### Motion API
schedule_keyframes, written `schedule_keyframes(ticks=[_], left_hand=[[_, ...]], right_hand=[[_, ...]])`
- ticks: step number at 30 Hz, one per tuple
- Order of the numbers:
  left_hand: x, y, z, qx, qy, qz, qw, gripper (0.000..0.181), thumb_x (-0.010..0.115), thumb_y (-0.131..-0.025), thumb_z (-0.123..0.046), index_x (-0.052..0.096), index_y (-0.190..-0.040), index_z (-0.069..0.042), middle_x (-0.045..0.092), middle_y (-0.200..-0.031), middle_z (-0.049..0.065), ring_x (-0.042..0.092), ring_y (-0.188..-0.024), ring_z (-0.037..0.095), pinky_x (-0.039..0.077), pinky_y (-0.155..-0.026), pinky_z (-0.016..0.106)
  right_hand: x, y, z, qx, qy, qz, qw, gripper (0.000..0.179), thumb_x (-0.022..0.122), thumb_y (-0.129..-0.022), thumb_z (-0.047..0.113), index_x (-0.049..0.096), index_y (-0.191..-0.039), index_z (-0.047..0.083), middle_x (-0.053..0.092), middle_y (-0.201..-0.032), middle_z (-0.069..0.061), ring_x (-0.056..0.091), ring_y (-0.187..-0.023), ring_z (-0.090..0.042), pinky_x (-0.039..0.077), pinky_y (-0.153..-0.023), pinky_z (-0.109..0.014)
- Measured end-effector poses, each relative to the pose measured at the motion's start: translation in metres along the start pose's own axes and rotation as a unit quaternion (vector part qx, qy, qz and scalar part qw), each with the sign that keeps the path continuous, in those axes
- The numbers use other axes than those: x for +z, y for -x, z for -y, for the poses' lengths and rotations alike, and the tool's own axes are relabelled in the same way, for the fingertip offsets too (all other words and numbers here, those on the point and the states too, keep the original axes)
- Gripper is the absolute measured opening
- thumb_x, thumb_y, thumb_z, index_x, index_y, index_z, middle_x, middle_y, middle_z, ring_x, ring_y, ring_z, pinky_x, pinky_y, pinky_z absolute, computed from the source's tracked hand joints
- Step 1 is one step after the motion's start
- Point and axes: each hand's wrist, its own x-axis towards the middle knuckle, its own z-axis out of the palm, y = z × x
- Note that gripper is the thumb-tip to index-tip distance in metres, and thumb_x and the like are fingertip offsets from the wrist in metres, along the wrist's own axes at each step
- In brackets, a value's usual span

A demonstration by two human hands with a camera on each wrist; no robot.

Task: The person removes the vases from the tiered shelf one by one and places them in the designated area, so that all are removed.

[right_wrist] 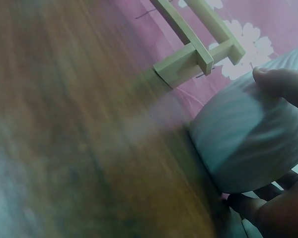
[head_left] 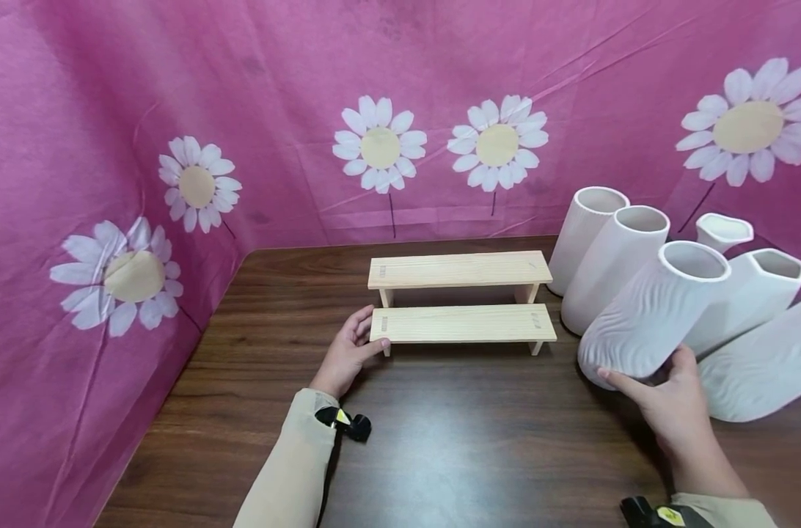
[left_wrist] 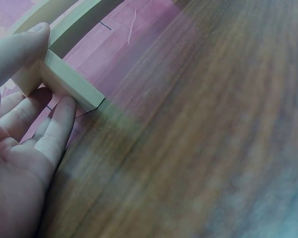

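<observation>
A pale wooden two-step display stand [head_left: 463, 324] stands on the table, its upper step set behind the lower one. My left hand [head_left: 346, 358] grips the lower step's left end; in the left wrist view the thumb [left_wrist: 25, 47] lies along the plank and the fingertips touch the leg [left_wrist: 69, 82]. On the right, my right hand [head_left: 679, 403] holds a white rippled vase [head_left: 651, 315] low near its base. The thumb [right_wrist: 283, 82] lies on its near side, the other fingers go round behind and under, partly hidden.
Several more white vases crowd the table's right side, among them a ribbed one [head_left: 585, 227] at the back, a faceted one [head_left: 744, 293] and a rippled one [head_left: 763, 367] beside my right hand. A pink daisy-printed cloth [head_left: 295, 147] hangs behind the dark wooden table [head_left: 440, 440].
</observation>
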Motion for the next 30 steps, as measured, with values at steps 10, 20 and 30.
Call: schedule_keyframes(ticks=[10,20,30], left_hand=[[-0.003,0.0,-0.002,0.004,0.002,-0.001,1.0,0.078,0.071,-0.088,0.006,0.03,-0.155,-0.001,0.047,-0.15,0.019,0.055,-0.125,0.028,0.051,-0.091,0.022],[-0.001,0.002,0.003,0.002,0.012,-0.001,0.9999,0.077,0.069,-0.088,0.009,0.031,-0.154,0.0,0.048,-0.149,0.022,0.055,-0.124,0.026,0.051,-0.091,0.023],[-0.001,0.0,0.002,0.001,0.011,0.007,0.9999,0.077,0.07,-0.089,0.008,0.03,-0.154,0.001,0.047,-0.149,0.022,0.055,-0.125,0.027,0.051,-0.091,0.023]], right_hand=[[-0.001,-0.001,-0.002,-0.049,0.025,0.043,0.9976,0.08,0.084,-0.078,0.0,0.039,-0.139,0.025,0.048,-0.124,0.017,0.045,-0.114,-0.001,0.034,-0.089,-0.004],[-0.007,0.002,-0.009,-0.053,0.045,0.076,0.9947,0.081,0.083,-0.083,0.009,0.037,-0.147,0.025,0.047,-0.127,0.014,0.042,-0.116,-0.002,0.03,-0.088,-0.002],[-0.009,0.0,-0.009,-0.044,0.062,0.077,0.9942,0.085,0.083,-0.083,0.012,0.032,-0.151,0.024,0.044,-0.136,-0.005,0.04,-0.12,-0.002,0.027,-0.089,-0.001]])
